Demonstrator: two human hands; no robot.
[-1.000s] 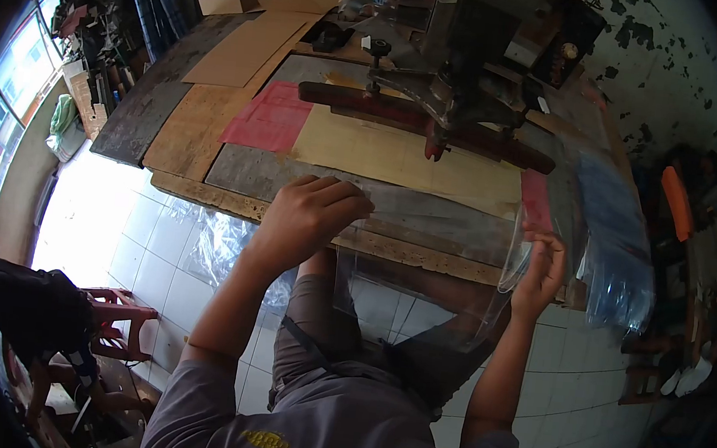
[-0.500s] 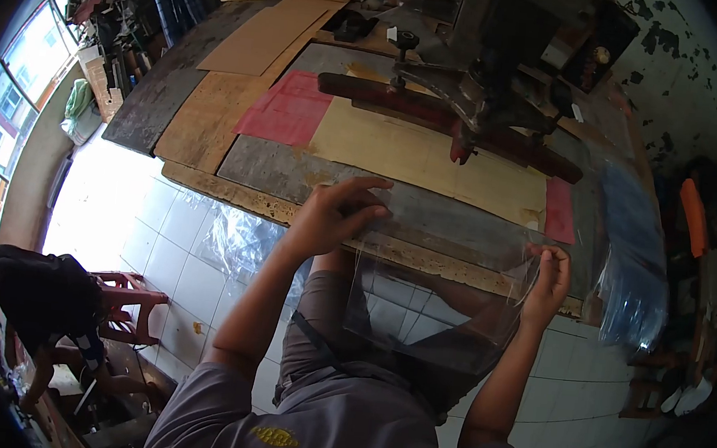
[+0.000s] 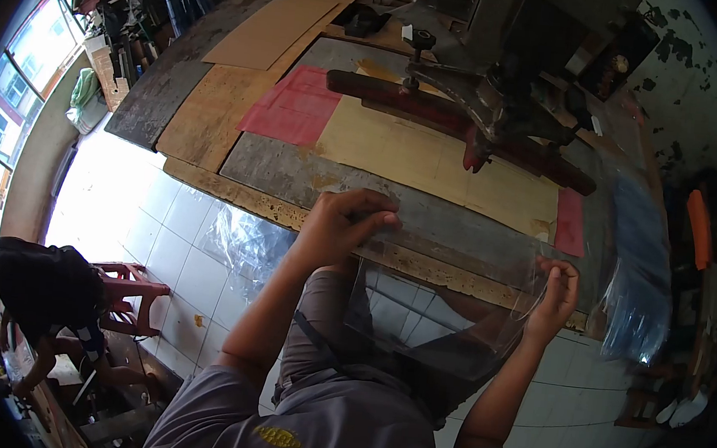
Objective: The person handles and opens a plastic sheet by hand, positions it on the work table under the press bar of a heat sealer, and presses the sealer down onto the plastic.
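A clear plastic sheet (image 3: 440, 312) hangs between my two hands, over my lap and in front of the table's near edge. My left hand (image 3: 343, 227) has its thumb and forefinger pinched together at the sheet's upper left corner. At the upper right corner, the curled fingers of my right hand (image 3: 555, 297) grip the sheet. Beyond my hands, a yellow sheet (image 3: 440, 163) lies on the grey plate (image 3: 283, 162), with a red piece (image 3: 292, 107) at its left and another red piece (image 3: 570, 221) at its right. The dark red bar (image 3: 452, 126) of a press is above them.
Blue-tinted plastic sheets (image 3: 639, 283) hang over the table's right side. Brown cardboard (image 3: 273, 29) lies at the back left. Crumpled clear plastic (image 3: 246, 244) is below the wooden edge. A person in dark clothes (image 3: 46, 290) is at lower left, by a red stool (image 3: 135, 290).
My left thumb and forefinger have come together from a wider gap. My right hand has shifted slightly right and down in view, with the sheet still in it. The view has tilted a little.
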